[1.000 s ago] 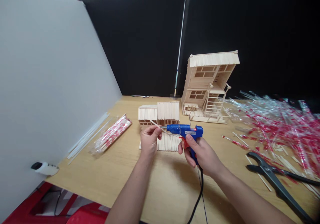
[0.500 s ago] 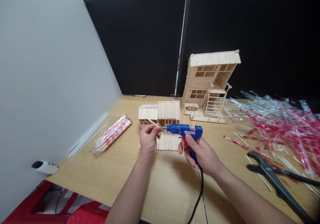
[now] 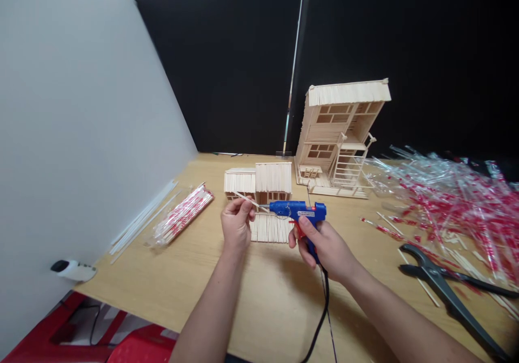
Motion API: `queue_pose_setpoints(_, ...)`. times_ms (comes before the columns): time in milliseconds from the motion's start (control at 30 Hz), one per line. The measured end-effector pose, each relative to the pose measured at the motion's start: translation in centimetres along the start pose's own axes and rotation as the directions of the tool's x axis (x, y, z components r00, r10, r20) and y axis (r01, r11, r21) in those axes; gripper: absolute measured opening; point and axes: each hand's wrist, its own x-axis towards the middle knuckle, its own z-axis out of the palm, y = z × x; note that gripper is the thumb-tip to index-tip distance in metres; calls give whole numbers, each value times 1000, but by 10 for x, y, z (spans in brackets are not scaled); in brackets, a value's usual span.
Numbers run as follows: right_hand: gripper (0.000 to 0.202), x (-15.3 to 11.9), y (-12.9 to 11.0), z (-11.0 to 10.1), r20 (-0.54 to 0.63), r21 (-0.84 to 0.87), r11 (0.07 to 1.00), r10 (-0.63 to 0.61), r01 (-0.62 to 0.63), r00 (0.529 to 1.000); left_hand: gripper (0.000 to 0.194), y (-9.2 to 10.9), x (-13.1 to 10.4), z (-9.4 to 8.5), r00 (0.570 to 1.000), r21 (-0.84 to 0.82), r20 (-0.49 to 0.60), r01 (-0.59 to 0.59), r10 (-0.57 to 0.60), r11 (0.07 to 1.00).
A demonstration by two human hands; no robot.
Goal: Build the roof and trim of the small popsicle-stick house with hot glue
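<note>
My left hand (image 3: 237, 223) pinches a thin wooden stick (image 3: 245, 197), which slants down to the right toward the metal nozzle of a blue glue gun (image 3: 298, 210). Wrapped round the gun's handle is my right hand (image 3: 322, 244), with a finger by the red trigger. A black cord runs down from the handle. Behind both hands stands a small stick-built house (image 3: 273, 178) with a slatted roof; its slatted front deck (image 3: 270, 229) lies partly behind the gun and my left hand. Whether the nozzle touches the stick is too small to tell.
A larger stick house (image 3: 343, 136) stands back right. Plastic wrappers (image 3: 454, 206) heap at the right beside black pliers (image 3: 441, 287). Wrapped sticks (image 3: 184, 214), white rods (image 3: 141, 219) and a white bottle-like object (image 3: 75, 271) are at the left. A grey partition borders the left side.
My left hand has moved slightly left with the stick, so the nozzle is now nearer the stick's right end. My right hand and the glue gun have shifted very slightly left.
</note>
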Motion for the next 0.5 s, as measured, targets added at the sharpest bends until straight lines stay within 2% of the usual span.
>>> queue_pose_setpoints(167, 52, 1, 3, -1, 0, -3, 1000, 4, -4, 1000, 35, 3, 4, -1, 999, -25, -41, -29, 28, 999)
queue_pose_setpoints(500, 54, 1, 5, -3, -3, -58, 998, 18, -18, 1000, 36, 6, 4, -4, 999, -46, -30, -18, 16, 999)
